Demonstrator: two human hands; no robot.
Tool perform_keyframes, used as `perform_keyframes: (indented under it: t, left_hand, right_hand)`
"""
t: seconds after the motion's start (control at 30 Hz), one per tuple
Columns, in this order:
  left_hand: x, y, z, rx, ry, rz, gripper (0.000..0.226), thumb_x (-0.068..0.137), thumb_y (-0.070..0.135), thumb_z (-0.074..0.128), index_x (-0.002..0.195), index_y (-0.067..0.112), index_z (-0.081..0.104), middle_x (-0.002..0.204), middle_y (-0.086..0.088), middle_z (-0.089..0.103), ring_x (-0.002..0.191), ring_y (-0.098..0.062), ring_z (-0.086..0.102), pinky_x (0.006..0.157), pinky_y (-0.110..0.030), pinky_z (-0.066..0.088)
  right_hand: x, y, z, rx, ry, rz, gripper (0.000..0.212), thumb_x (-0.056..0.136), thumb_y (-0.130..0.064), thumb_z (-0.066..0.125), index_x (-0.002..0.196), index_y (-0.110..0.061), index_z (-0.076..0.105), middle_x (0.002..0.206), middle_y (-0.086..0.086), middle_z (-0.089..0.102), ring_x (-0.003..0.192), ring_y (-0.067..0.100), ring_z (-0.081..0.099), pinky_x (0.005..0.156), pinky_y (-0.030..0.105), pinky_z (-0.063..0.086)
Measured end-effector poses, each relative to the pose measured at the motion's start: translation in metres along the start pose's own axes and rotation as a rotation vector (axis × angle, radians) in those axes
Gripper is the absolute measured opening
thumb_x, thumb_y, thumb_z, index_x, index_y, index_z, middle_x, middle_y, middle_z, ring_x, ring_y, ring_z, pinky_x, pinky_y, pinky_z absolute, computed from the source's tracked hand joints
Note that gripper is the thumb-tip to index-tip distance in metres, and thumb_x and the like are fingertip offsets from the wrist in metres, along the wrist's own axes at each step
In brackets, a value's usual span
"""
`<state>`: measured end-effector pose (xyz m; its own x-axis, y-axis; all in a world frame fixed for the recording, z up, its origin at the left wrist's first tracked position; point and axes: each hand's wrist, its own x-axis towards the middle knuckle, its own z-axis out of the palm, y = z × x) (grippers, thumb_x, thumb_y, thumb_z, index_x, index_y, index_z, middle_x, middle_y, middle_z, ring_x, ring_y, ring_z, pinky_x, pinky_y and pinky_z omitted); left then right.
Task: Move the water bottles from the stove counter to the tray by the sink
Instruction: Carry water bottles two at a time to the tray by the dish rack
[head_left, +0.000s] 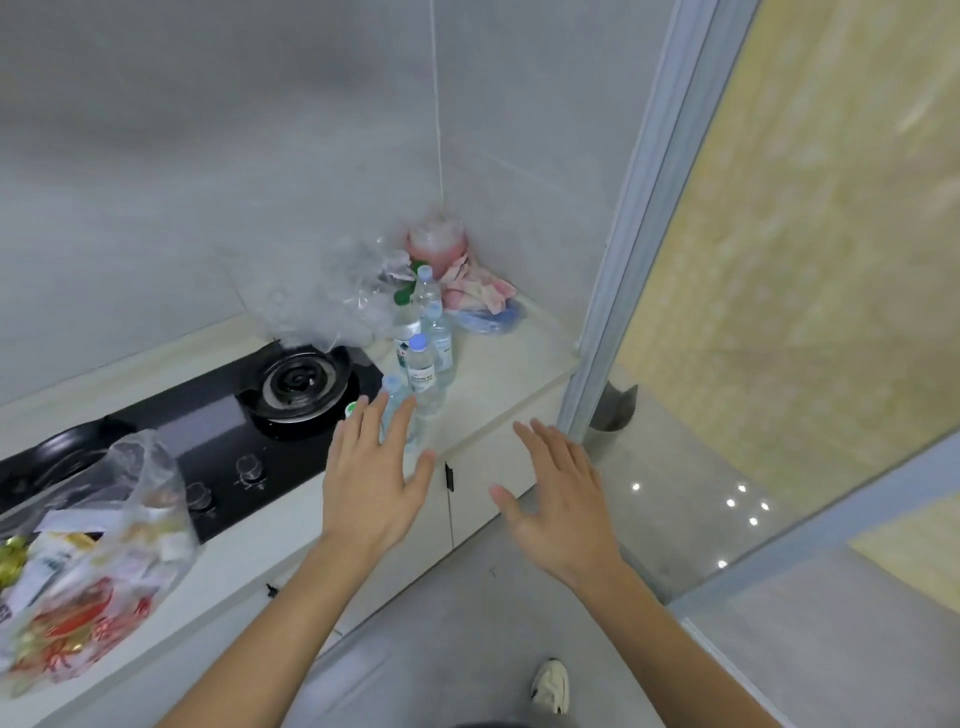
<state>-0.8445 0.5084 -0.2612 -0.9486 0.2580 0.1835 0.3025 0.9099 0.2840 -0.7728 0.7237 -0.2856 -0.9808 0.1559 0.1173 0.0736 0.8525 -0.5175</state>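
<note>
Several clear water bottles with pale blue caps stand upright in a cluster on the cream stove counter, just right of the black gas hob. My left hand is open with fingers spread, and its fingertips cover the lower part of the nearest bottle. Whether it touches that bottle is unclear. A green cap peeks out beside its fingers. My right hand is open and empty, hovering over the counter's front edge to the right of the bottles. No tray or sink is in view.
The black hob with a round burner fills the counter's left. Clear plastic bags, a pink container and cloths crowd the back corner. A bag of snacks sits front left. A glass sliding door frame bounds the right.
</note>
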Motion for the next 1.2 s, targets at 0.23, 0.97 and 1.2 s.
perform_keyframes:
  t: [0.23,0.97,1.2]
  left_hand:
    - [0.097,0.040,0.021,0.010,0.024,-0.092,0.069,0.098,0.052,0.041,0.159,0.019,0.040,0.165,-0.014,0.037,0.154,-0.036,0.030,0.125,-0.052,0.029]
    - [0.292,-0.049,0.109,-0.017,-0.419,-0.403,0.056,0.096,0.055,0.058,0.145,0.029,0.049,0.124,-0.003,0.062,0.116,-0.029,0.065,0.090,-0.041,0.053]
    - [0.299,-0.047,0.118,0.024,-0.396,-0.426,0.032,0.090,0.044,0.071,0.117,0.028,0.066,0.110,0.001,0.057,0.098,-0.027,0.068,0.071,-0.032,0.047]
  right_hand:
    - [0.119,0.051,-0.026,-0.002,-0.085,-0.089,0.076,0.095,-0.060,0.054,0.161,-0.033,0.028,0.169,-0.007,0.027,0.156,0.018,0.021,0.128,0.042,0.017]
    - [0.408,0.015,0.094,-0.067,-0.405,-0.305,0.064,0.094,-0.024,0.063,0.154,-0.026,0.039,0.152,0.003,0.044,0.133,0.031,0.044,0.102,0.048,0.048]
    - [0.439,0.017,0.129,-0.218,-0.520,-0.442,0.051,0.100,-0.028,0.055,0.149,-0.025,0.042,0.138,0.008,0.050,0.126,0.033,0.048,0.091,0.047,0.053]
